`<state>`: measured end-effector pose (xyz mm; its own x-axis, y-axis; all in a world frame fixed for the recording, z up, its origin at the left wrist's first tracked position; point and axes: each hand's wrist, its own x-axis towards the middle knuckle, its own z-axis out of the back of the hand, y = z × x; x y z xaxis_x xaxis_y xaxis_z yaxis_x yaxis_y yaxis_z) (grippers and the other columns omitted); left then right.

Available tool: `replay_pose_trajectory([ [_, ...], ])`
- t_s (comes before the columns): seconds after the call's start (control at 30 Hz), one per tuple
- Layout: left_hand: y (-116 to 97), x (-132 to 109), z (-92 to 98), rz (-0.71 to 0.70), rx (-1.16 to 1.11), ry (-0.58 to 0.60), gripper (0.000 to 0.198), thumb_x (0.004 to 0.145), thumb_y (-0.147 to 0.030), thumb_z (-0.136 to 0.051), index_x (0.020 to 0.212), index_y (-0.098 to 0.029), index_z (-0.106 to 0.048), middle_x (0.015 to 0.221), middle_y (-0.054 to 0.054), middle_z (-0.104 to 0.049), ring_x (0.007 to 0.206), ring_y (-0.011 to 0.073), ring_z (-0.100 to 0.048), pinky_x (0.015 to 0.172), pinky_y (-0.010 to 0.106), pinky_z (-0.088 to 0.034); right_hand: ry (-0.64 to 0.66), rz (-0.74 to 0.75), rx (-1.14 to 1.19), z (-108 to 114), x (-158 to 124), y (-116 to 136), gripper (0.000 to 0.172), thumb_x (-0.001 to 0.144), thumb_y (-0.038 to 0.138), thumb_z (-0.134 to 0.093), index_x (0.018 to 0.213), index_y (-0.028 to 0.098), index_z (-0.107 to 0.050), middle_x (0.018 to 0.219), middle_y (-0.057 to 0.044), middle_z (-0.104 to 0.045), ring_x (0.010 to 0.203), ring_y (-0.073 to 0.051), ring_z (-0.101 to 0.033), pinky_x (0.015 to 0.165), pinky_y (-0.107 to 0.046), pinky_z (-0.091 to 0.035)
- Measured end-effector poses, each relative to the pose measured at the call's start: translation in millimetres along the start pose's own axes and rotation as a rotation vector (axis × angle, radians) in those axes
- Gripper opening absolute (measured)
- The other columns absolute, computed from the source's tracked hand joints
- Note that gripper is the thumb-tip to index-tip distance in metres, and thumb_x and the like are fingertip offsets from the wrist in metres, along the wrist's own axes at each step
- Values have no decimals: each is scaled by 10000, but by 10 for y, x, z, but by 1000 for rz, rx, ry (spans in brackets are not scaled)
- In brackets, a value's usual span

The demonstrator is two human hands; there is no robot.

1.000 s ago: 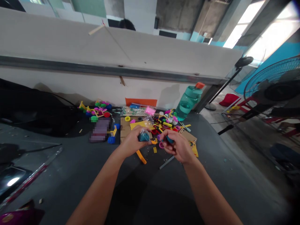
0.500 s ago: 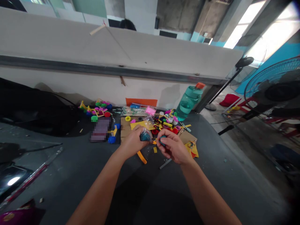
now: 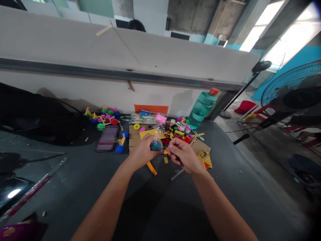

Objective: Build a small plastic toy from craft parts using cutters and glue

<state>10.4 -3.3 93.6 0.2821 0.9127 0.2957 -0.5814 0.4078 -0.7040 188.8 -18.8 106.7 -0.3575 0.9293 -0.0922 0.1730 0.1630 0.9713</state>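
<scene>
My left hand (image 3: 142,151) is closed round a small clear plastic bag of teal-blue pieces (image 3: 155,145), held just above the dark table (image 3: 75,187). My right hand (image 3: 182,155) sits right beside it, fingers curled into a pinch; what it holds is hidden. Both hands hover over a sheet of brown cardboard (image 3: 134,140) strewn with small coloured plastic caps and yellow strips (image 3: 178,132). An orange curved strip (image 3: 151,168) lies on the table under my left wrist.
A teal water bottle with an orange cap (image 3: 202,107) stands at the back right. A heap of coloured caps and sticks (image 3: 104,117) lies at the back left, beside a black bag (image 3: 32,117). A fan (image 3: 296,97) stands off the table's right edge.
My right hand has drawn closer to the left and closed tighter; the teal piece and pink ring seen in it earlier are hidden now. The left hand has kept the bag nearly still.
</scene>
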Motion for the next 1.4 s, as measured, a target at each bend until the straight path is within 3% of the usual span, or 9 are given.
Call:
replay_pose_trajectory([
  [0.13,-24,-2,-1,45,-18,8,172,689,-283,-608,817,-199,-529,859,23,-580,825,191,-535,726,326,-411,-11,23,-128,-9,27,-37,177,735,290,-610,785,190,-472,603,57,-530,431,-49,-430,334,-136,-332],
  [0.27,-65,-8,3,113,-32,31,185,697,-303,-609,814,-197,-513,786,0,-583,732,169,-536,649,293,-394,-102,60,-305,-12,48,-55,146,753,320,-572,823,195,-541,548,71,-498,394,-52,-398,355,-164,-320],
  [0.47,-101,-18,-17,112,-37,66,195,702,-300,-605,830,-208,-491,785,-6,-565,727,165,-533,619,271,-373,-226,252,-653,-28,38,-76,106,708,288,-623,719,183,-637,697,1,-627,655,-129,-557,607,-233,-425],
  [0.7,-69,-33,-31,115,-79,150,324,676,-435,-629,842,-197,-488,777,2,-557,687,164,-520,572,266,-364,-309,297,-742,-48,0,-100,114,729,265,-560,674,178,-610,630,13,-599,596,-117,-531,559,-216,-393],
  [0.93,-70,-23,113,-9,-383,187,237,824,-377,-480,945,-180,-534,909,37,-571,865,176,-527,739,290,-411,-261,322,-743,-59,-25,-11,94,726,238,-544,662,175,-573,626,22,-561,596,-109,-509,573,-212,-390],
  [1.13,-91,-37,123,3,-455,223,202,845,-357,-452,893,-177,-530,834,24,-558,799,158,-519,728,287,-415,-241,380,-768,-81,-58,8,75,728,190,-522,658,179,-546,628,22,-539,601,-107,-498,564,-210,-386],
  [1.2,-90,-40,125,-5,-432,198,212,850,-363,-438,902,-178,-527,830,22,-547,794,158,-511,728,287,-414,-260,418,-774,-89,-75,25,44,731,209,-540,745,183,-572,666,17,-550,619,-111,-509,582,-217,-398],
  [1.3,-78,-39,130,-11,-396,172,214,839,-367,-459,917,-179,-524,843,20,-542,815,163,-507,740,287,-409,-244,480,-795,-94,-99,58,247,734,251,-574,977,205,-579,721,9,-560,638,-119,-519,597,-234,-411],
  [1.4,-58,-35,121,-26,-382,178,209,820,-357,-498,936,-185,-520,872,20,-546,851,167,-509,766,293,-404,-174,537,-852,-87,-101,72,277,745,222,-575,1020,239,-605,747,0,-574,672,-125,-527,628,-248,-418],
])
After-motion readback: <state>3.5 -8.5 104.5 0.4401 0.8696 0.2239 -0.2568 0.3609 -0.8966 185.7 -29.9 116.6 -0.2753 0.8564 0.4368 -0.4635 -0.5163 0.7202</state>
